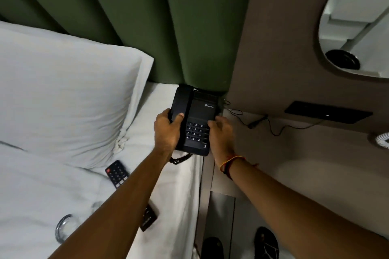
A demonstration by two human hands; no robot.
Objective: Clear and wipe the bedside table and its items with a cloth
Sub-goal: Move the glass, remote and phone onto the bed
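currently both hands on the black corded desk telephone (194, 121), which sits over the white bed sheet (168, 185) at the bed's edge, up against the green curtain (147, 17); can't tell if it is resting on the sheet or just above it. left hand (167, 130) fingers clamped round the handset side, thumb on top; right hand (221, 132) fingers curled on the phone's right edge beside the keypad. clearing looks well along, judging by what lies on the bed: black tv remote (117, 173), a small dark flat item (149, 215) half hidden under the left forearm, and a clear glass ashtray-like dish (65, 227). the beige bedside bench (294, 153) looks mostly bare, only the thin black cable (273, 128) trailing across it and a white coiled cord (382, 140) at the far right edge. no cloth in view, so wiping of bench and items looks not yet started. left to do: let go of the phone, fetch the cloth, wipe, put things back.
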